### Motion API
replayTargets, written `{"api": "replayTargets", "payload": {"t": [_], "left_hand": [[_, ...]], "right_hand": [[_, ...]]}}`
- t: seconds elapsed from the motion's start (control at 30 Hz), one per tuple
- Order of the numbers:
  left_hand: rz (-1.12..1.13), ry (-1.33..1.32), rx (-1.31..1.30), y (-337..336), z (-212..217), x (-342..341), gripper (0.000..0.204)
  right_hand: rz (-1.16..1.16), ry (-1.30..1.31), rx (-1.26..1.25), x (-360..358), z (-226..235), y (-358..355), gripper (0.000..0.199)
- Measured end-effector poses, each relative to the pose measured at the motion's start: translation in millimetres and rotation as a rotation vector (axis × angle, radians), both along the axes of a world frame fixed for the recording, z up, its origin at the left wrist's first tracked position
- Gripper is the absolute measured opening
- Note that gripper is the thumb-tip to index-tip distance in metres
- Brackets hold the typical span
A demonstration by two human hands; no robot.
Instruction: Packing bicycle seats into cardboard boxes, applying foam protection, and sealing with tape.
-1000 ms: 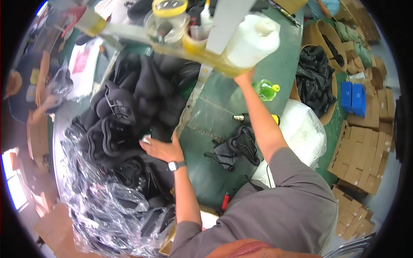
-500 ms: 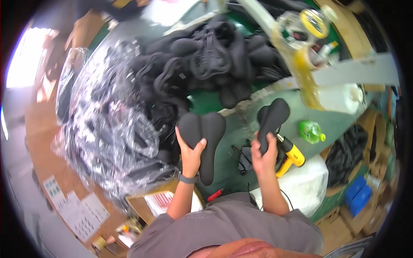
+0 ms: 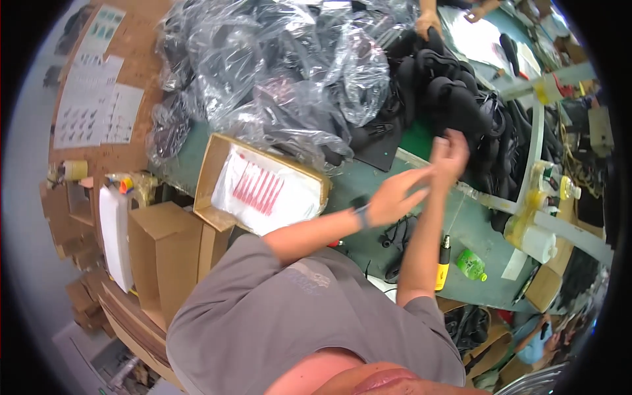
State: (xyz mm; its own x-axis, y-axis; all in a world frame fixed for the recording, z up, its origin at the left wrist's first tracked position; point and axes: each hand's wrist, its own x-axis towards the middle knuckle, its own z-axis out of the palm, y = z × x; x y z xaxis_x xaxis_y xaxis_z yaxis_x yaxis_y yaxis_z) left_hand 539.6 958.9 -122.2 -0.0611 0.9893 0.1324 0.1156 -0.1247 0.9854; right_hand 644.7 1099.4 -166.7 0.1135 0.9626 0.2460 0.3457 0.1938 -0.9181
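Note:
My left hand [image 3: 398,195] has its fingers stretched out with nothing in them, beside my right forearm; a dark band circles its wrist. My right hand [image 3: 449,158] is a little blurred. Its fingers point up, partly bent, just below a black bicycle saddle [image 3: 457,105] at the pile's near edge; I see nothing held in it. Whether the fingertips touch that saddle, I cannot tell. To the left lie many saddles in clear plastic bags [image 3: 283,66]. Below my hands, a yellow and black heat gun [image 3: 442,266] is partly behind my right forearm.
An open cardboard box [image 3: 205,191] with white bags stands at the table's near left. A green bottle [image 3: 471,264] lies right of the heat gun. A pale frame bar [image 3: 536,145] crosses at right. Another person's hand [image 3: 428,25] reaches onto the pile's far side.
Both hands have let go of the saddles they held. My right hand has moved to the pile, my left toward my right forearm. The view has swung left; another person's hand now shows.

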Motion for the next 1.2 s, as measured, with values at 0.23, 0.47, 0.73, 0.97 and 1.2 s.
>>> {"api": "replayTargets", "payload": {"t": [0.23,0.47,0.73,0.97,1.2], "left_hand": [[0.556,-0.219,-0.320,-233.7,18.3,-170.7,0.036],[0.464,-0.677,-0.394,-234.4,10.3,-276.2,0.040],[0.579,-0.608,-0.268,-194.8,-10.8,-366.7,0.085],[0.569,-0.210,-0.338,-363.1,-9.9,-452.8,0.056],[1.662,0.649,-0.516,-590.7,46.6,-457.4,0.094]], "right_hand": [[0.712,-0.748,-0.123,-262.9,-19.6,-77.2,0.087],[0.844,-0.269,-0.561,-266.3,-33.1,-77.8,0.087],[1.254,-0.449,-0.250,-302.1,141.7,-271.7,0.053],[0.011,-0.838,-0.061,-369.4,-19.6,-5.7,0.096],[0.046,-0.968,-0.137,-345.4,-96.2,60.5,0.095]]}}
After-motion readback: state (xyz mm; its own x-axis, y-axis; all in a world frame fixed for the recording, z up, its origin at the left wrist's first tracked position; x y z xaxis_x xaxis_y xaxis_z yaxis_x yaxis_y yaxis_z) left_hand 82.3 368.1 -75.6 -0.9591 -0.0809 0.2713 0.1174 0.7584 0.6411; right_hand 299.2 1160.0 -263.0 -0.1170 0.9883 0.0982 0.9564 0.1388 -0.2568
